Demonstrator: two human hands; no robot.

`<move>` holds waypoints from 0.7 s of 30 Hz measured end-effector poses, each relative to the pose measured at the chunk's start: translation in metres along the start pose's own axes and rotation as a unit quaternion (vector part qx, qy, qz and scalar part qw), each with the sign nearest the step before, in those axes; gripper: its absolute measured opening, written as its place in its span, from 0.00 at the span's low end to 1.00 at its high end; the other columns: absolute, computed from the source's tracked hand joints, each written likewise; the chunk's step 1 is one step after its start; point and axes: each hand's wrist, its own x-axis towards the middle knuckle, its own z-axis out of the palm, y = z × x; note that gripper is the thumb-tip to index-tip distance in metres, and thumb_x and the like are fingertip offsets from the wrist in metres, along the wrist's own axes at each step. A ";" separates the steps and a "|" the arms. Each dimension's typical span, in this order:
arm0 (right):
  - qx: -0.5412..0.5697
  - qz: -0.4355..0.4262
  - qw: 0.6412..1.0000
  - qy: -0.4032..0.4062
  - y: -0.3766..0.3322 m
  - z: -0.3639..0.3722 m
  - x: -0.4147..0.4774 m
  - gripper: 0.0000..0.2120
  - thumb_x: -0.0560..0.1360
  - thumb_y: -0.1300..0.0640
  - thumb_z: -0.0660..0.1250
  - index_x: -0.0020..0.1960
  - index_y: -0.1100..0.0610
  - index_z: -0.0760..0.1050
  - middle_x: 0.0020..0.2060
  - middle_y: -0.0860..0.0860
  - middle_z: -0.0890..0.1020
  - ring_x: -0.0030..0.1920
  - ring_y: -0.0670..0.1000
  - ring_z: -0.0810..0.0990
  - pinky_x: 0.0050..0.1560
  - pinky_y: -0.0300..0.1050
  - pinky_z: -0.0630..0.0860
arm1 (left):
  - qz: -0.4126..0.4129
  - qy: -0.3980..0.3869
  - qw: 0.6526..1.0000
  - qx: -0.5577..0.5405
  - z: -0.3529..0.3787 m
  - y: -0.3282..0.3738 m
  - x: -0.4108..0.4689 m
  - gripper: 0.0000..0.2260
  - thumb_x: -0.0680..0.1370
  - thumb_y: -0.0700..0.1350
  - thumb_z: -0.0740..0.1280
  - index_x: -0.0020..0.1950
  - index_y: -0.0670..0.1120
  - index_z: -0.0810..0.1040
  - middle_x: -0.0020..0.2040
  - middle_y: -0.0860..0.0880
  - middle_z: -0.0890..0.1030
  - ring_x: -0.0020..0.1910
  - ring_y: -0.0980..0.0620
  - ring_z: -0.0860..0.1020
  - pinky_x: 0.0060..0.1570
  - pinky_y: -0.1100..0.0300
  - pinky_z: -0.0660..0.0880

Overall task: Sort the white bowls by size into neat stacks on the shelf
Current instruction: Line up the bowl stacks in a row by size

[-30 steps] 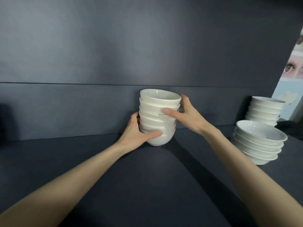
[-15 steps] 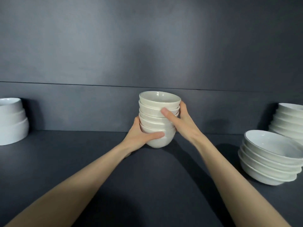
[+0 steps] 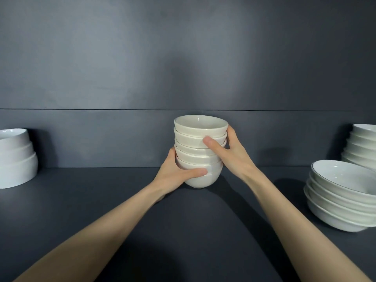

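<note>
Item one, at 9 o'clock of the view: a left stack (image 3: 17, 159) of white bowls stands on the dark shelf (image 3: 101, 204) against the back wall (image 3: 183, 68), cut by the frame edge. It was out of sight a second ago. The view has swung leftward since then.

Item two, centre: the left hand (image 3: 177, 176) grips the lowest bowl of the small-bowl stack (image 3: 200, 137), thumb laid across its front. The stack holds about six nested bowls and stands nearly upright, close to the back wall. Whether its base rests on the shelf or hangs just above it cannot be told. The right hand (image 3: 232, 157) grips the upper bowls from 3 o'clock, thumb on the front and fingers curled behind. Both holds are unchanged.

Item three, at 3 to 4 o'clock: a wide-bowl stack (image 3: 341, 202) leans slightly, with a rear stack (image 3: 362, 147) just behind it. Both now lie well apart from the held stack, farther than a second ago.

Assessment: the small bowls have been carried leftward to open ground between the groups. Sorting appears well advanced. The likely next step is setting this stack down and releasing it.
</note>
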 end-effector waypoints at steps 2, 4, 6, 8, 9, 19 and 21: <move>0.000 0.002 1.000 -0.002 0.001 0.000 0.001 0.29 0.68 0.40 0.71 0.65 0.36 0.63 0.53 0.29 0.77 0.55 0.34 0.76 0.59 0.43 0.75 | -0.003 -0.001 1.000 0.003 0.000 0.001 0.000 0.43 0.60 0.47 0.82 0.70 0.52 0.63 0.59 0.60 0.78 0.55 0.65 0.77 0.44 0.71 0.76; 0.001 0.003 1.000 -0.008 0.002 -0.001 0.001 0.30 0.65 0.37 0.71 0.63 0.35 0.63 0.52 0.29 0.77 0.55 0.34 0.76 0.61 0.46 0.75 | -0.006 0.001 1.000 0.001 0.001 0.002 0.000 0.39 0.63 0.44 0.81 0.69 0.51 0.64 0.59 0.59 0.77 0.55 0.64 0.77 0.42 0.73 0.76; 0.004 0.003 1.000 -0.017 0.003 -0.001 0.002 0.28 0.66 0.36 0.73 0.61 0.33 0.65 0.53 0.30 0.78 0.56 0.36 0.78 0.62 0.50 0.76 | -0.006 0.004 1.000 0.003 0.002 0.003 0.000 0.36 0.65 0.42 0.80 0.67 0.50 0.65 0.57 0.59 0.78 0.54 0.64 0.78 0.40 0.74 0.75; 0.006 -0.001 1.000 -0.022 0.002 -0.001 0.002 0.28 0.65 0.35 0.72 0.62 0.33 0.66 0.54 0.31 0.79 0.57 0.38 0.78 0.62 0.54 0.76 | -0.006 0.009 1.000 0.008 0.002 0.003 0.000 0.35 0.64 0.42 0.81 0.66 0.50 0.67 0.56 0.58 0.79 0.53 0.63 0.78 0.42 0.72 0.76; 0.006 -0.002 1.000 -0.022 0.003 -0.001 0.002 0.29 0.65 0.34 0.72 0.63 0.33 0.66 0.55 0.31 0.79 0.58 0.39 0.78 0.61 0.54 0.76 | -0.007 0.010 1.000 0.010 0.001 0.004 0.000 0.36 0.63 0.44 0.81 0.66 0.49 0.67 0.57 0.58 0.79 0.54 0.62 0.79 0.43 0.70 0.76; -0.005 0.003 1.000 -0.015 0.002 -0.002 0.003 0.26 0.64 0.34 0.71 0.59 0.31 0.66 0.52 0.30 0.79 0.57 0.39 0.78 0.61 0.54 0.76 | -0.008 0.004 1.000 0.030 -0.002 0.004 0.003 0.43 0.53 0.54 0.81 0.66 0.50 0.71 0.57 0.56 0.82 0.55 0.57 0.80 0.56 0.55 0.79; -0.001 0.002 1.000 -0.018 0.002 -0.002 0.002 0.26 0.64 0.34 0.72 0.58 0.30 0.65 0.52 0.30 0.79 0.57 0.38 0.78 0.61 0.53 0.76 | -0.008 0.004 0.999 0.031 -0.002 0.004 0.002 0.44 0.53 0.54 0.81 0.67 0.50 0.70 0.58 0.56 0.81 0.56 0.58 0.80 0.56 0.56 0.78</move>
